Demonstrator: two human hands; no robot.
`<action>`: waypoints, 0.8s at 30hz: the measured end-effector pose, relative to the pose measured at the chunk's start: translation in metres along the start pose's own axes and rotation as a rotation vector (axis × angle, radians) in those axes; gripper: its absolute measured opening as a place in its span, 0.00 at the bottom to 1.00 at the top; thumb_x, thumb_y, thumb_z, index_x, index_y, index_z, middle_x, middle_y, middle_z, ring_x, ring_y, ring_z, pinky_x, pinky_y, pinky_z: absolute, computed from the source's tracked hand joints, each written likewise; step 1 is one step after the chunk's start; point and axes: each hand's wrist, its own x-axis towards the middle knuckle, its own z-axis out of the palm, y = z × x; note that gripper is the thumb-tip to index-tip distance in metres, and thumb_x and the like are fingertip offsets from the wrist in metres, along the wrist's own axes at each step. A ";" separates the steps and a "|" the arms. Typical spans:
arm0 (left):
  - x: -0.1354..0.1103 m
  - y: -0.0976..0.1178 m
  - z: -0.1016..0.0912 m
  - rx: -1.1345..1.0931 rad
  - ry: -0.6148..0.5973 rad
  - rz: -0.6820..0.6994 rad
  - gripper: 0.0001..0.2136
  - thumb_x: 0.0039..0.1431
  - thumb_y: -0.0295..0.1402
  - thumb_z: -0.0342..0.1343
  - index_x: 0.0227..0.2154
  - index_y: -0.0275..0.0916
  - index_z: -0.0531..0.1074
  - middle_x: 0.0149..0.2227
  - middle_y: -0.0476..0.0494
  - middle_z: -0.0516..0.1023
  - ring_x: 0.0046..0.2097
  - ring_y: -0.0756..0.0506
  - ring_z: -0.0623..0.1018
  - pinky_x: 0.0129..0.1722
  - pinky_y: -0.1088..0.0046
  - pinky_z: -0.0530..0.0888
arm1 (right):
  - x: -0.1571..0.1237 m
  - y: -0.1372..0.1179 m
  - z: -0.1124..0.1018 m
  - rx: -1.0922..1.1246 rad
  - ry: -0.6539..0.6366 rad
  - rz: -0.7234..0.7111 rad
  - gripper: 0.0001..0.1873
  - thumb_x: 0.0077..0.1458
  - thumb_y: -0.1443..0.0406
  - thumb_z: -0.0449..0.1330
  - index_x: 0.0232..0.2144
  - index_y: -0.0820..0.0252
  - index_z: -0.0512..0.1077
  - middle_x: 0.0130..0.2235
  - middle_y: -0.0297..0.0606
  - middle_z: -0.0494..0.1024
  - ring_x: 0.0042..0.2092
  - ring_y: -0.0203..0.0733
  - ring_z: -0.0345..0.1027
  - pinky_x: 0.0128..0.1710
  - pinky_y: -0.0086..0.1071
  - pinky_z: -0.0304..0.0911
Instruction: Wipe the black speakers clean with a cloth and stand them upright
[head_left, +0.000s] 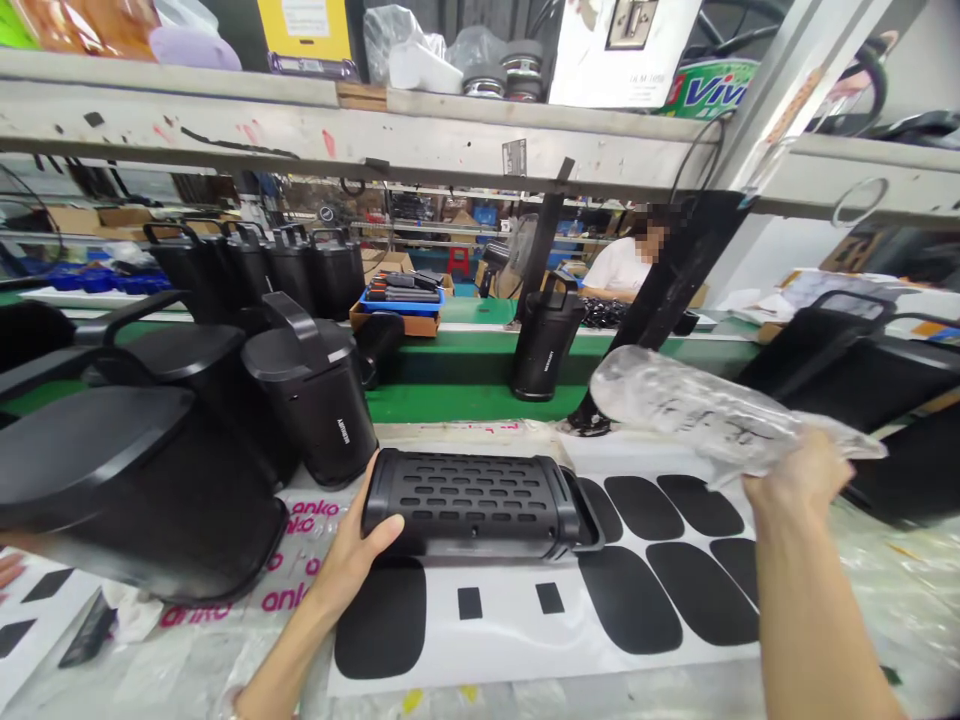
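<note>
My left hand (360,545) grips the left end of a black slotted housing (469,500), thumb on its near side. The housing lies on its side, its handle (589,515) to the right. My right hand (802,475), off to the right and apart from the housing, is closed on a clear plastic bag (690,405) that stretches up and left. Below the housing lies a white backing sheet (517,645) carrying rounded black pads (630,600) and two small black squares (469,603). The housing covers part of the sheet.
Upright black housings with handles (311,400) crowd the left, and more (847,345) stand at right. One (547,340) stands on the green conveyor (427,400) behind. A dark post (652,290) rises beyond the bag. Farther back sits a person (622,265). A loaded shelf (420,125) spans overhead.
</note>
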 end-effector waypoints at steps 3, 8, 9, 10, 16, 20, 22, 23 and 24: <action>-0.001 0.001 -0.001 -0.003 -0.014 0.002 0.38 0.55 0.43 0.59 0.66 0.43 0.52 0.68 0.42 0.55 0.69 0.38 0.54 0.67 0.56 0.49 | 0.001 -0.024 -0.001 -0.152 0.080 -0.051 0.22 0.55 0.59 0.48 0.46 0.67 0.70 0.46 0.57 0.72 0.49 0.60 0.67 0.46 0.50 0.58; -0.001 0.002 -0.003 0.012 -0.039 0.016 0.36 0.57 0.39 0.58 0.66 0.46 0.51 0.69 0.44 0.53 0.69 0.40 0.52 0.67 0.58 0.50 | -0.008 -0.073 0.007 -0.650 -0.428 -0.554 0.20 0.60 0.62 0.47 0.47 0.69 0.71 0.48 0.58 0.73 0.53 0.54 0.65 0.50 0.40 0.58; -0.002 0.002 -0.003 0.007 -0.044 0.013 0.36 0.57 0.39 0.57 0.67 0.46 0.50 0.69 0.44 0.53 0.69 0.40 0.52 0.67 0.58 0.50 | -0.009 -0.083 0.009 -0.698 -0.471 -0.606 0.21 0.61 0.63 0.46 0.49 0.67 0.71 0.50 0.56 0.73 0.53 0.53 0.64 0.50 0.40 0.58; -0.002 0.002 -0.003 0.002 -0.048 0.008 0.36 0.57 0.39 0.57 0.67 0.46 0.49 0.69 0.44 0.53 0.69 0.40 0.52 0.67 0.58 0.50 | -0.011 -0.093 0.011 -0.746 -0.463 -0.629 0.21 0.62 0.63 0.45 0.49 0.65 0.71 0.50 0.54 0.74 0.54 0.54 0.64 0.50 0.42 0.58; -0.004 0.002 0.002 0.003 -0.003 -0.027 0.32 0.62 0.43 0.52 0.67 0.48 0.50 0.70 0.50 0.49 0.70 0.43 0.48 0.68 0.60 0.45 | -0.094 -0.133 0.021 -0.475 -0.367 -0.701 0.22 0.62 0.61 0.47 0.52 0.68 0.70 0.51 0.55 0.75 0.54 0.58 0.68 0.53 0.48 0.62; -0.002 0.003 0.007 0.005 0.067 -0.019 0.33 0.60 0.47 0.54 0.66 0.47 0.52 0.69 0.48 0.55 0.69 0.41 0.53 0.68 0.59 0.48 | -0.196 -0.117 0.004 -0.296 -0.875 -0.594 0.22 0.65 0.59 0.44 0.58 0.44 0.65 0.55 0.34 0.75 0.58 0.53 0.65 0.53 0.47 0.68; 0.000 0.002 0.007 0.018 0.086 -0.018 0.34 0.59 0.47 0.55 0.65 0.45 0.55 0.67 0.47 0.59 0.68 0.39 0.56 0.67 0.58 0.51 | -0.225 -0.107 -0.014 -0.336 -0.927 -0.517 0.26 0.65 0.58 0.46 0.64 0.50 0.58 0.62 0.37 0.66 0.62 0.52 0.59 0.53 0.46 0.69; 0.001 0.002 0.006 0.026 0.085 -0.017 0.34 0.58 0.48 0.56 0.65 0.44 0.56 0.66 0.46 0.61 0.67 0.38 0.58 0.67 0.57 0.52 | -0.231 -0.105 -0.021 -0.350 -0.947 -0.488 0.28 0.66 0.58 0.46 0.65 0.53 0.55 0.64 0.39 0.62 0.63 0.51 0.58 0.52 0.44 0.69; 0.002 0.001 0.004 0.032 0.081 -0.012 0.34 0.57 0.48 0.56 0.65 0.44 0.56 0.66 0.45 0.62 0.67 0.37 0.59 0.67 0.56 0.52 | -0.231 -0.105 -0.025 -0.357 -0.963 -0.458 0.28 0.66 0.57 0.46 0.66 0.56 0.55 0.65 0.40 0.60 0.63 0.50 0.58 0.52 0.43 0.70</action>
